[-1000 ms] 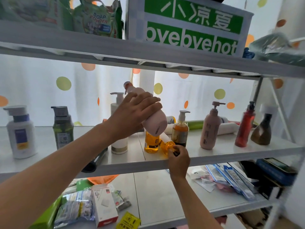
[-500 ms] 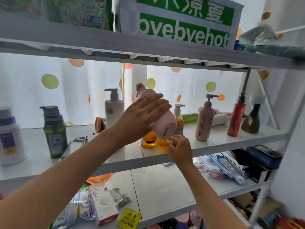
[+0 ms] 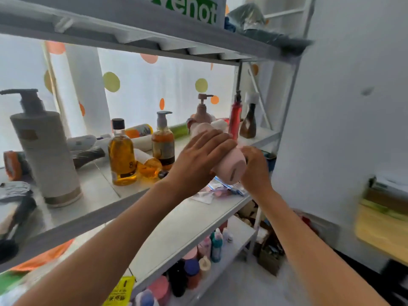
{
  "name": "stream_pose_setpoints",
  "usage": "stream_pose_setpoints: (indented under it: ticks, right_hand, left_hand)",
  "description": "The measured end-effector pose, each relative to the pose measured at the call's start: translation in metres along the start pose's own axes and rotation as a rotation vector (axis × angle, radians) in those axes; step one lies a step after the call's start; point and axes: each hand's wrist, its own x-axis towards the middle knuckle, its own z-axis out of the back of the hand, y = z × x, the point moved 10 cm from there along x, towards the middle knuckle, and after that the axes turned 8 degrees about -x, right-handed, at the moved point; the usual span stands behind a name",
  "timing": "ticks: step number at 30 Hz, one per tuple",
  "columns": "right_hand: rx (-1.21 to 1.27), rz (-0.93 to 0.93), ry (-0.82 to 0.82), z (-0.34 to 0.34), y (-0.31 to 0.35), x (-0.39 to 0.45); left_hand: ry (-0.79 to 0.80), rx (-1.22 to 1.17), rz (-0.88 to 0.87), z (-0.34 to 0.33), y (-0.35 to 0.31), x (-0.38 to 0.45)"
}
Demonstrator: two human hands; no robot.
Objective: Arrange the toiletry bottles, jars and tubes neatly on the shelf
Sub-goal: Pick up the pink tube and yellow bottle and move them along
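Head view: we see the left hand point(image 3: 199, 161) wrapped over the top of a pink bottle point(image 3: 229, 167), fingers curled around its body. The bottle is tilted, base toward the camera and pump end pointing back, held just above the front edge of the middle shelf point(image 3: 106, 195). The right hand point(image 3: 256, 170) touches the bottle's base side; we cannot tell how far its fingers curl. On the shelf we note a tall grey pump bottle point(image 3: 47, 155) at left, an upright amber bottle point(image 3: 122, 160), a small amber bottle point(image 3: 149, 166) lying beside it, an orange pump bottle point(image 3: 163, 142), and a red bottle point(image 3: 235, 120) further back.
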Motion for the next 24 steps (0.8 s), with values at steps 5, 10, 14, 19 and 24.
stream_pose_setpoints:
  ticks: [5, 10, 14, 19, 24]
  right_hand:
    - [0.061, -0.198, -0.046, 0.033, -0.059, 0.000]
    - [0.231, -0.242, -0.016, 0.028, -0.107, 0.015]
    - [0.273, -0.168, -0.028, 0.005, -0.148, 0.050]
    - [0.348, -0.074, -0.063, -0.027, -0.195, 0.093]
    - [0.403, 0.022, 0.055, -0.073, -0.216, 0.131]
  left_hand:
    - [0.062, -0.088, -0.067, -0.056, -0.017, 0.017]
    - [0.166, -0.052, -0.062, -0.125, -0.009, 0.041]
    - [0.267, 0.022, -0.054, -0.188, 0.014, 0.061]
    - [0.425, 0.121, 0.064, -0.261, 0.062, 0.082]
    - [0.581, 0.220, 0.216, -0.294, 0.113, 0.088]
